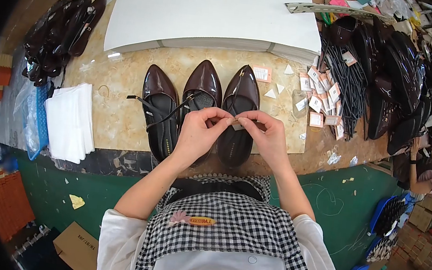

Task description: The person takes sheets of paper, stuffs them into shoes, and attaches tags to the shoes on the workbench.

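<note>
Three dark, glossy pointed shoes lie in a row at the table's near edge: a left shoe [160,82], a middle shoe [204,77] and a right shoe [242,84]. Over the right shoe, my left hand [200,132] and my right hand [267,135] meet fingertip to fingertip. Both hands pinch something small and thin, partly hidden by the fingers; it may be part of a strap. Loose black straps [171,113] stick out from the left and middle shoes.
White board stack [214,12] at the back, with a metal ruler [342,10] on its right. Paper tags [325,91] and black straps [347,70] lie right, beside piled shoes [393,75]. White sheets [70,121] and more shoes [62,37] sit left. Co-worker's arm [420,182] far right.
</note>
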Available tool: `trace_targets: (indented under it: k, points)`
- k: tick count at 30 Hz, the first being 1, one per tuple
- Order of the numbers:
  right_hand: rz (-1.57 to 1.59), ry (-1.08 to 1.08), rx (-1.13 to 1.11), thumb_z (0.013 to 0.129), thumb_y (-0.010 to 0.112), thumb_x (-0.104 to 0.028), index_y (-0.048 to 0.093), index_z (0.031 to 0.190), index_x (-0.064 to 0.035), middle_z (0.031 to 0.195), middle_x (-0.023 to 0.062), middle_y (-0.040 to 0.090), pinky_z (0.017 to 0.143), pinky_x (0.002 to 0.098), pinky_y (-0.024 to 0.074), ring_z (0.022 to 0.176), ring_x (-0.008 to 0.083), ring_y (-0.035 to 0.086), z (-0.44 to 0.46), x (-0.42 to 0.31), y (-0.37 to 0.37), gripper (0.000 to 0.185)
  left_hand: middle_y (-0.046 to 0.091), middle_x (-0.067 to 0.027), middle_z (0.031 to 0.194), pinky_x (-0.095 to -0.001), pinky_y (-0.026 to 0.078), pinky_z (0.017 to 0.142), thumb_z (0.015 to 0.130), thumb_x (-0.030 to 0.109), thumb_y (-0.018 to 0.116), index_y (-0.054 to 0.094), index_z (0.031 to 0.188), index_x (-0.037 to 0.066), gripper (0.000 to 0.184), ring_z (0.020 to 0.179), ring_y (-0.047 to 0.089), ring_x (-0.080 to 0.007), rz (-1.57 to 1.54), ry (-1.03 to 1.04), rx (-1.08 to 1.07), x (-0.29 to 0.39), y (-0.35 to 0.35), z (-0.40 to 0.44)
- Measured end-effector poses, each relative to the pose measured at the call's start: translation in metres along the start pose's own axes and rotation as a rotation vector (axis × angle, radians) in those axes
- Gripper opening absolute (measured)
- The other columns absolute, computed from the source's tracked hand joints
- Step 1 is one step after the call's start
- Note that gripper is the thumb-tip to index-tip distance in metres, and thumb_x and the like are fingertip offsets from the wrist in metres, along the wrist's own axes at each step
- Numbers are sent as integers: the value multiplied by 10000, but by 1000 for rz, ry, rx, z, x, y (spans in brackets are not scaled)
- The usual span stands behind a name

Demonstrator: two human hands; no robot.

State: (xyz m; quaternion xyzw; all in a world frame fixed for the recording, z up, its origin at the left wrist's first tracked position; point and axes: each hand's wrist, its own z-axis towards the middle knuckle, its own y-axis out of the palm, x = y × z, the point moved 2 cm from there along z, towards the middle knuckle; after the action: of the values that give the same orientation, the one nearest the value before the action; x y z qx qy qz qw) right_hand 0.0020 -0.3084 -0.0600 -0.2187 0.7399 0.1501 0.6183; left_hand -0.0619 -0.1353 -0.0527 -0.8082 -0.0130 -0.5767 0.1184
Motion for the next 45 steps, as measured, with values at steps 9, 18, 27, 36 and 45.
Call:
trace_targets:
  k: [9,18,27,36,45]
  points:
    - [137,-6,82,949,678,-59,720,1036,31,946,45,728,759,221,538,848,71,658,3,6,0,132,689,6,780,-207,461,650,928,124,694,735,985,-20,160,717,579,-34,-57,-10,17,-1,2,2]
    - [-52,-32,124,926,699,-49,715,988,31,882,52,727,715,225,543,791,77,665,2,-5,10,102,692,1,784,-208,465,645,930,129,698,735,986,-18,162,720,584,-33,-104,-11,24,-4,4,3]
    - [-244,-172,83,881,735,-59,696,963,9,904,81,721,739,284,550,823,157,692,0,-7,3,114,711,-55,779,-259,502,628,910,138,702,742,970,-2,157,681,637,-101,-80,39,65,-11,13,4]
    - [-1048,-68,738,910,686,-383,746,1012,-11,874,137,745,745,372,537,798,300,713,86,-8,-191,390,661,-53,1146,-353,555,760,890,148,694,716,1153,92,269,917,640,-257,705,605,50,9,22,-21]
    - [-1069,-35,646,906,704,-346,757,1017,-22,904,149,751,793,323,533,835,241,721,95,2,-185,346,698,-20,1017,-351,548,830,792,132,777,747,954,95,168,995,645,-222,680,665,34,-4,-37,-70]
